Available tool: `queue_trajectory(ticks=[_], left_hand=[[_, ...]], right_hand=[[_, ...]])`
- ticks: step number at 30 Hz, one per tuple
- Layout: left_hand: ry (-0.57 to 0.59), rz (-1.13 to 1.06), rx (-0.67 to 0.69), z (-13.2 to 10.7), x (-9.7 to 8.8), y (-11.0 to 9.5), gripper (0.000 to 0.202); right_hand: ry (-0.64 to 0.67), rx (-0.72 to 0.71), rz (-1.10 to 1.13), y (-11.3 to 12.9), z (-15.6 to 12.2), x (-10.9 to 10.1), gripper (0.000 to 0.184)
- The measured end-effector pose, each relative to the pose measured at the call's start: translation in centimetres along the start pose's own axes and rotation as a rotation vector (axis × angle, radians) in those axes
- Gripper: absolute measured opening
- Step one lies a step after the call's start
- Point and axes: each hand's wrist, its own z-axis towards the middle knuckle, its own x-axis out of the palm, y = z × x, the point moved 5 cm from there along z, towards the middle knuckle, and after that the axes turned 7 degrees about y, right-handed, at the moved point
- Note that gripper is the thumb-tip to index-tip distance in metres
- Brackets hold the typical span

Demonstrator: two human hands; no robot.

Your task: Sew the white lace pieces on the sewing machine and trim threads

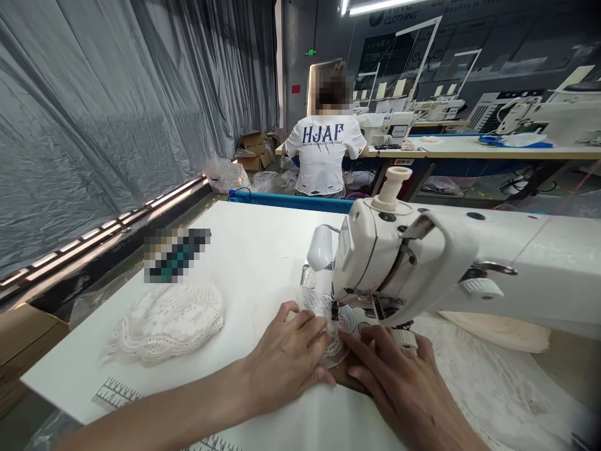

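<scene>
A piece of white lace [314,302] lies under the presser foot [335,310] of a white sewing machine [389,263]. My left hand [291,351] rests on this lace from the left, fingers bent and closed on its edge beside the needle area. On the other side, my right hand [394,376] lies low with fingers apart, its index fingertip touching the lace edge near the foot. Part of the lace is hidden by my fingers. To the left, a bundle of white lace pieces [169,319] lies on the white table [253,238].
More white lace [488,369] and a beige fabric piece [502,330] lie right, beneath the machine arm. A blurred dark item [178,255] sits at the table's left edge. A cardboard box [28,344] stands below left. Ahead, a person in a white shirt [323,153] sits at another table.
</scene>
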Motion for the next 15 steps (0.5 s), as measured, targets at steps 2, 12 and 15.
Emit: queue_trajectory(ticks=[2,12,15], left_hand=[[-0.003,-0.052,0.032,-0.3,0.1,-0.4,0.038],[0.026,-0.135,0.050,-0.8,0.4,-1.0,0.038],[0.009,-0.098,0.029,-0.7,0.5,-0.8,0.024]], right_hand=[[-0.012,-0.011,0.058,0.3,-0.1,-0.3,0.037],[0.071,-0.138,0.110,0.7,-0.7,-0.3,0.032],[0.052,-0.154,0.097,0.8,-0.7,-0.2,0.033]])
